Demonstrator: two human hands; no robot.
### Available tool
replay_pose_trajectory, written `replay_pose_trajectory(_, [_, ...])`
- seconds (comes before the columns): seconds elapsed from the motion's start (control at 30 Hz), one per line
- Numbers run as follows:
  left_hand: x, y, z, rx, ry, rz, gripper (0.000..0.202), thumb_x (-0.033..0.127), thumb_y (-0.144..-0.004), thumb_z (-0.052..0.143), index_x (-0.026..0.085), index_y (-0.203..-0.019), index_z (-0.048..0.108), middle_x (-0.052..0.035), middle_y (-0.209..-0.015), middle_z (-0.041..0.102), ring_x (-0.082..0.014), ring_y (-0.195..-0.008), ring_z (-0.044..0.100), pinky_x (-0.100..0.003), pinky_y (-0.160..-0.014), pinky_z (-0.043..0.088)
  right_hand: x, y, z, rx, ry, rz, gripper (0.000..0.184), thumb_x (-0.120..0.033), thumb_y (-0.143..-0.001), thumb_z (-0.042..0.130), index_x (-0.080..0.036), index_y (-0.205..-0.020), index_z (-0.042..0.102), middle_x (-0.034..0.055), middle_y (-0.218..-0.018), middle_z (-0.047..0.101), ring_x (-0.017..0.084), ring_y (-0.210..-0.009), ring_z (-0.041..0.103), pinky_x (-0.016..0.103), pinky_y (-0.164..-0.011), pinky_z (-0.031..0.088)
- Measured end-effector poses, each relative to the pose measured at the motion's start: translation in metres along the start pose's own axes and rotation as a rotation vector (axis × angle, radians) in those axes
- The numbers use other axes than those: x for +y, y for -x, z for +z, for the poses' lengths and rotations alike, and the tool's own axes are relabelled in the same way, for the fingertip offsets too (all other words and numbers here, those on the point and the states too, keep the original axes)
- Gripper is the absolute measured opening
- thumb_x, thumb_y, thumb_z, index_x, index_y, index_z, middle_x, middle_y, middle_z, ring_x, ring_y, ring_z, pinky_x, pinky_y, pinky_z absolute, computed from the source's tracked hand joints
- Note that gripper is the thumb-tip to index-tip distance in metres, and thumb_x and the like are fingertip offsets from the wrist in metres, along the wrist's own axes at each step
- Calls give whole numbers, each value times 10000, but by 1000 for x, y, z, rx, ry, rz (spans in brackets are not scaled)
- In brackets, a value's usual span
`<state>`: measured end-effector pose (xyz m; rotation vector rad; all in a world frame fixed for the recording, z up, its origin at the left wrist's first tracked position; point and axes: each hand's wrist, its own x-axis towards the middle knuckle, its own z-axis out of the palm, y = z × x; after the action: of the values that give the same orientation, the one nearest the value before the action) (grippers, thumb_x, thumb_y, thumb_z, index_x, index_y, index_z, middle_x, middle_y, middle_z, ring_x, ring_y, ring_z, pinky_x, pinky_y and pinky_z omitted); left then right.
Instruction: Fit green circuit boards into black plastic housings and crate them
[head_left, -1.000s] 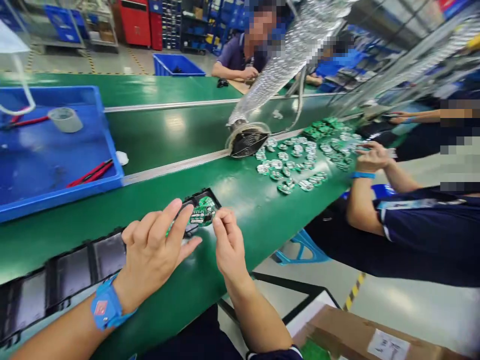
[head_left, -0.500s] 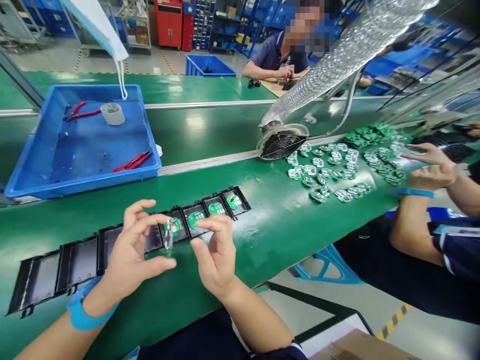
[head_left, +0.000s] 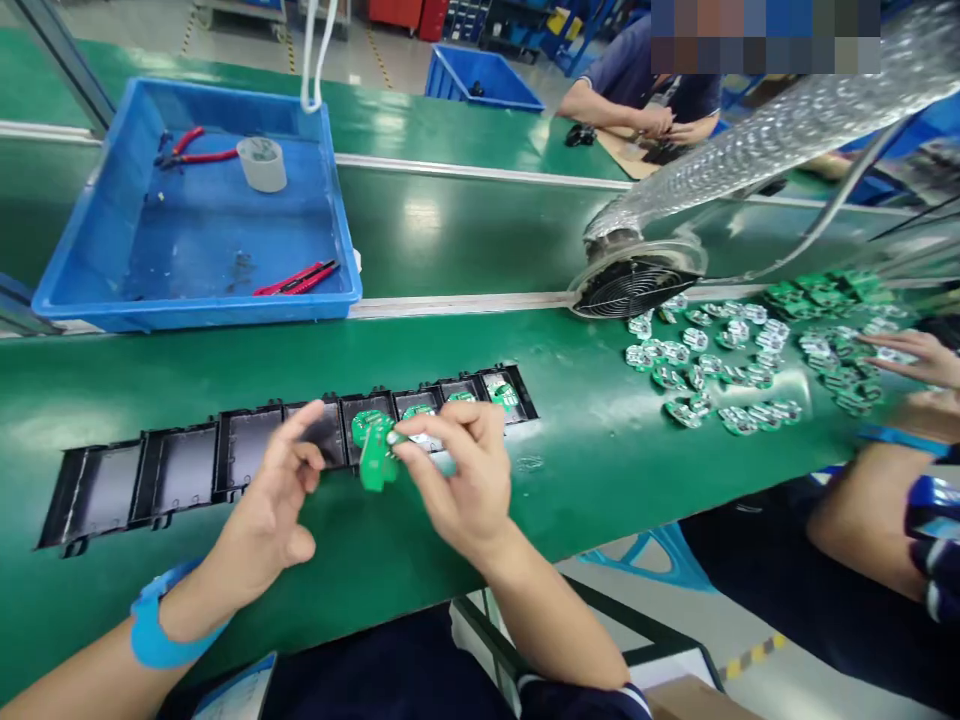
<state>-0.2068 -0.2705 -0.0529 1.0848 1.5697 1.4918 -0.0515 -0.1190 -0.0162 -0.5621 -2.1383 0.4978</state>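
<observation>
A long black tray [head_left: 180, 465] with several square pockets lies on the green bench; its right-hand pockets hold round green circuit boards [head_left: 506, 394]. My right hand [head_left: 461, 480] pinches a small green circuit board [head_left: 375, 462], held on edge just above the tray's middle pockets. My left hand [head_left: 274, 505] hovers beside it with fingers loosely curled and apart, its fingertips by an empty pocket and holding nothing. A blue wrist strap [head_left: 154, 625] sits on my left wrist.
A blue bin [head_left: 341, 255] with red pliers and a tape roll [head_left: 262, 163] stands behind the tray. To the right are a round fan [head_left: 634, 285] on a silver hose and several loose boards [head_left: 705, 385], with a co-worker's hands [head_left: 911, 355] over them. Another person works at the far bench.
My right hand has taken a green board and holds it on edge over the tray. My left hand has let go and drawn back slightly. The view has tilted down and shifted left.
</observation>
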Motion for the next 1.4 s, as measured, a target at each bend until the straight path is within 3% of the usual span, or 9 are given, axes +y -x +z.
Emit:
replay_pose_trajectory(0.07, [-2, 1, -9, 121, -330, 101, 787, 691, -880, 595, 285, -1518, 378, -121, -1264, 561, -213, -958, 567, -371, -796, 513, 17, -10, -2, -75, 127, -93, 125, -326, -980, 654, -245, -998, 748, 18, -847, 559, 169, -825, 526, 350, -781, 391])
replay_pose_trajectory(0.17, [-4, 5, -24, 148, -765, 341, 440, 415, -915, 696, 221, -1287, 563, -98, -1206, 632, -242, -1050, 587, -402, -894, 460, 32, -17, 6, -193, 222, -194, 118, -328, -974, 667, -251, -966, 756, 24, -854, 600, 174, -835, 516, 344, -761, 342])
replay_pose_trajectory(0.27, [-7, 9, -36, 196, -1028, 512, 315, 374, -879, 749, 193, -1110, 638, -90, -1048, 705, -277, -967, 610, -430, -829, 428, 31, -15, 27, -274, 220, -207, 123, -325, -977, 664, -244, -979, 756, 35, -886, 624, 178, -858, 514, 337, -764, 334])
replay_pose_trajectory(0.37, [-11, 10, -41, 225, -1165, 518, 315, 362, -839, 792, 184, -1066, 666, -95, -1012, 737, -298, -930, 619, -437, -779, 403, 23, -12, 50, -384, 220, -244, 135, -321, -991, 644, -236, -998, 749, 40, -917, 642, 180, -885, 515, 339, -783, 330])
replay_pose_trajectory(0.57, [-18, 7, -37, 135, -1084, 462, 170, 232, -882, 752, 188, -1037, 697, -27, -952, 768, -255, -931, 652, -425, -807, 396, 24, -13, 76, -546, 261, -269, 125, -295, -991, 644, -233, -1033, 743, 43, -947, 655, 185, -893, 499, 349, -797, 316])
replay_pose_trajectory(0.87, [-25, 11, -40, 18, -995, 391, 216, 77, -898, 666, 179, -1084, 705, -21, -1039, 774, -266, -1035, 637, -431, -834, 401, 24, -17, 80, -635, 247, -212, 102, -267, -980, 661, -232, -1035, 740, 32, -922, 650, 182, -868, 513, 361, -785, 319])
replay_pose_trajectory(1.4, [-24, 11, -39, 7, -980, 377, 178, 92, -916, 653, 171, -1066, 706, -19, -1037, 773, -258, -1027, 626, -422, -818, 401, 23, -19, 82, -656, 270, -242, 114, -263, -987, 650, -248, -1048, 745, 28, -911, 647, 187, -869, 485, 365, -802, 304])
